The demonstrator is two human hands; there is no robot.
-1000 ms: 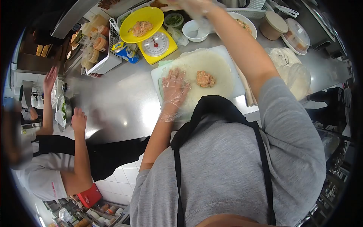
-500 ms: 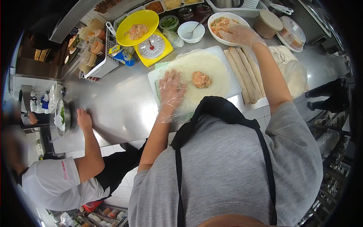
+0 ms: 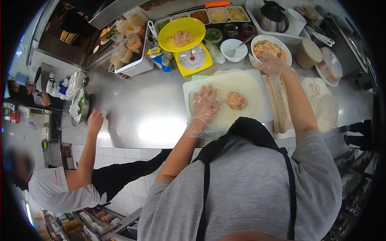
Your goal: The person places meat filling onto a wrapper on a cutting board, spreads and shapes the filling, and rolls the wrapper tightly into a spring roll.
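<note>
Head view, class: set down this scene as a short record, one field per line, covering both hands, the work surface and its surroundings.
Left hand: clear-gloved, palm down on the sheet's left side
Right hand: clear-gloved, at the near rim of the white bowl; grip unclear
Sheet: pale, spread over a white board
On the sheet: one orange-pink clump
Behind the board: yellow scale, similar mixture on its pan
Right of the board: pale rolls
</note>
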